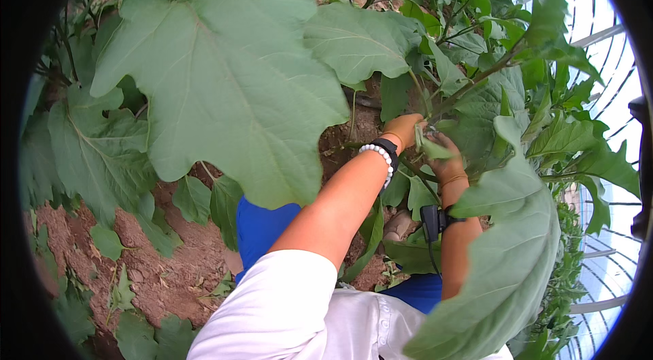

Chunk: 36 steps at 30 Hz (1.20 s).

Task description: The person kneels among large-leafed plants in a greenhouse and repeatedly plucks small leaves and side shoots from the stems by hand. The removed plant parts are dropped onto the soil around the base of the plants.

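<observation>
Both my hands meet at the main stem (457, 93) of a large-leaved plant, which looks like an eggplant. My left hand (401, 130), with a white bead bracelet (386, 157) and a black band at the wrist, has its fingers closed at the stem's fork; the fingertips are partly hidden. Just to its right, my right hand (447, 163) closes around a small leafy shoot (436, 149), somewhat blurred. Dirt darkens its fingertips. A black device (431, 223) with a cable is strapped to the right wrist. One broad leaf (510, 253) covers part of my right forearm.
A very large leaf (229, 79) hangs close before me on the left, hiding ground and stems. Reddish-brown soil (168, 263) with fallen leaves lies below. My shoe (398, 226) shows among the foliage. Curved greenhouse ribs and plastic film (607, 258) run along the right side.
</observation>
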Available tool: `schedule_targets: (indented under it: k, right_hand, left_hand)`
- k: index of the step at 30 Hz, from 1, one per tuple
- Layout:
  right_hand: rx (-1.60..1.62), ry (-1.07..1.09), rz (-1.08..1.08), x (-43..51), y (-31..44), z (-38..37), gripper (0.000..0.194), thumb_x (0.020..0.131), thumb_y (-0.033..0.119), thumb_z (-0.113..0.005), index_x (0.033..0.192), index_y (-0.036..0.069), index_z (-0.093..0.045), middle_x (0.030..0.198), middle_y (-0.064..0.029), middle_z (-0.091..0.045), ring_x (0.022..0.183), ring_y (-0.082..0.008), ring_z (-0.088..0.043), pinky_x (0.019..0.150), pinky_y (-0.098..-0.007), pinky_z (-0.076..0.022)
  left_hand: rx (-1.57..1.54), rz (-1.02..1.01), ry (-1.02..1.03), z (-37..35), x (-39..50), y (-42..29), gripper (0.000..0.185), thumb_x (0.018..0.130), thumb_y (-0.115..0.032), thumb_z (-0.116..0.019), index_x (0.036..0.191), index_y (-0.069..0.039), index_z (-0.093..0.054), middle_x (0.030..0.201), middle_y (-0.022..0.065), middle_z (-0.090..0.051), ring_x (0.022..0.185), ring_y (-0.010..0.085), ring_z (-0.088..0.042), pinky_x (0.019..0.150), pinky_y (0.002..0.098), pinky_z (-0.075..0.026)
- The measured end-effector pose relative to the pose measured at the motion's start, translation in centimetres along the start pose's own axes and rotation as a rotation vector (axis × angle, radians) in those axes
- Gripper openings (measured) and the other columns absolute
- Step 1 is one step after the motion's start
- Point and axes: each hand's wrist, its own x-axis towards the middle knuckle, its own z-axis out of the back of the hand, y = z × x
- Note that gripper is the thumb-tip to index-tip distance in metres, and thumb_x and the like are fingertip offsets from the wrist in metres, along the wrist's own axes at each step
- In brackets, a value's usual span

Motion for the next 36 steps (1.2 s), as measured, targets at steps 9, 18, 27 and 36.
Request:
schedule_targets:
  k: [9,18,27,36]
  right_hand:
    - [-0.365,-0.234,-0.24,-1.8,2.1,-6.6,0.068,0.076,0.065,-0.056,0.107,0.005,-0.05,0.087,-0.0047,-0.061,0.077,-0.0238,-0.065,0.058,-0.0287,-0.0497]
    - [-0.218,-0.252,-0.401,-1.2,0.9,-7.9,0.029,0.091,0.035,-0.048,0.095,0.007,-0.056,0.078,-0.0055,-0.067,0.071,-0.0218,-0.067,0.044,-0.0271,-0.0498]
    - [-0.121,-0.159,-0.224,0.9,-3.0,-5.1,0.022,0.094,0.031,-0.046,0.1,0.015,-0.059,0.09,0.0046,-0.065,0.07,-0.0088,-0.056,0.061,-0.0236,-0.0438]
    - [-0.752,-0.207,0.171,0.1,-5.8,-3.4,0.027,0.092,0.02,-0.05,0.117,0.01,-0.053,0.092,-0.0041,-0.064,0.064,-0.0158,-0.063,0.048,-0.0274,-0.0451]
  left_hand:
    - [0.436,-0.253,0.019,5.0,-2.0,-0.7,0.022,0.087,-0.032,-0.049,0.091,-0.013,-0.059,0.079,0.0114,-0.063,0.076,0.0337,-0.061,0.065,0.0439,-0.047]
    - [0.44,-0.271,0.029,4.9,-2.6,-0.7,0.021,0.086,-0.03,-0.05,0.095,-0.014,-0.059,0.078,0.0116,-0.063,0.075,0.0333,-0.061,0.064,0.0435,-0.047]
    - [-0.216,-0.04,0.062,2.7,-2.9,0.6,0.023,0.088,-0.028,-0.051,0.098,-0.009,-0.058,0.083,0.0152,-0.063,0.079,0.0363,-0.059,0.068,0.041,-0.048]
    - [0.816,-0.475,0.15,5.2,-0.6,-0.7,0.016,0.083,-0.019,-0.05,0.092,-0.018,-0.063,0.085,0.0056,-0.066,0.082,0.0239,-0.064,0.067,0.0376,-0.049]
